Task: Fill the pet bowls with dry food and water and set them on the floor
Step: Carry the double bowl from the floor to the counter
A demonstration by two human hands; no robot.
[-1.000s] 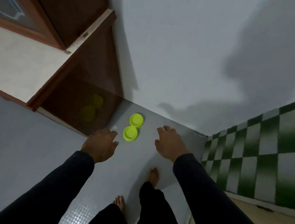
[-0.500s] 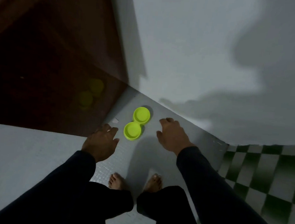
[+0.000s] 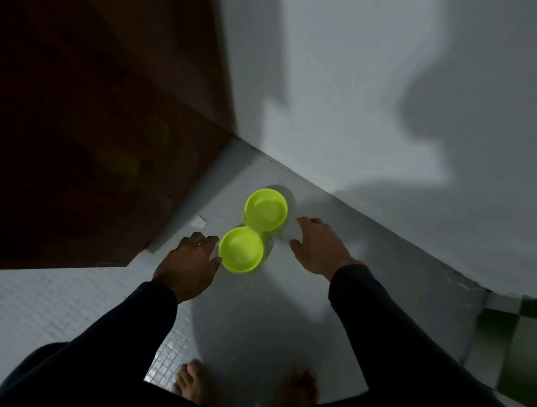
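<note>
Fingers (image 3: 205,240) of the left hand (image 3: 188,266) are extended and relaxed, grasping nothing; the thumb tip lies just beside, possibly touching, the near rim of the lime-green double pet bowl (image 3: 253,231). Fingers of the right hand (image 3: 317,245) are likewise spread and loose, released, and stand clear of the bowl's far cup, a narrow strip of floor (image 3: 251,324) showing between them. Pet bowl sits flat on the pale tiled floor between the two hands, its two round cups joined at a waist; contents cannot be determined. Beyond the left fingers stands a dark brown wooden door (image 3: 100,119), which carries a faint green reflection. Beyond the right fingers rises a pale wall (image 3: 365,98). Two bare feet (image 3: 190,383) stand below the hands.
</note>
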